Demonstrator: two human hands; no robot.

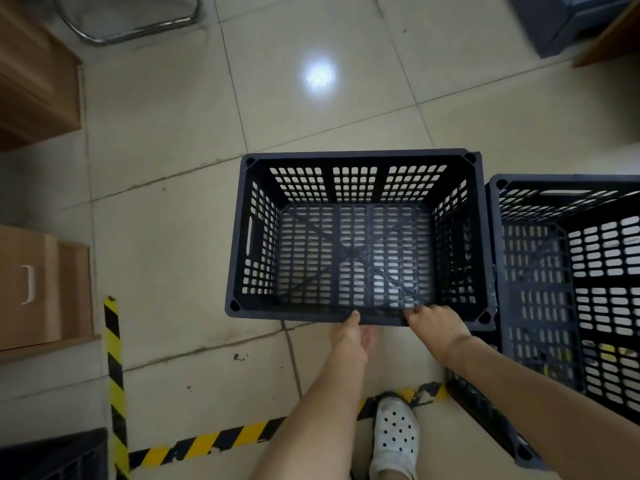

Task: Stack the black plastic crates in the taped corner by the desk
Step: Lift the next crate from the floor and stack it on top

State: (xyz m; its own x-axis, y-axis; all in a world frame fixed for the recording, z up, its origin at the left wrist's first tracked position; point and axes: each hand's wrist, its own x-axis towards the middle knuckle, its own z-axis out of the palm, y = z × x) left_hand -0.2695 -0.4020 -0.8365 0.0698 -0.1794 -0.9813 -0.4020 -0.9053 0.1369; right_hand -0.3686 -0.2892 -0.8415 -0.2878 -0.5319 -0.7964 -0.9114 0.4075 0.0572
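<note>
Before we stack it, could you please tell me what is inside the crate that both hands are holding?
Nothing shows inside the held crate: only its slotted bottom, with pale floor tiles visible through the slots. The near wall's inner face is out of sight.

Open tiled floor (194, 237) left of the gripped crate (356, 317); a second crate (568, 271) stands tight against its right
</note>
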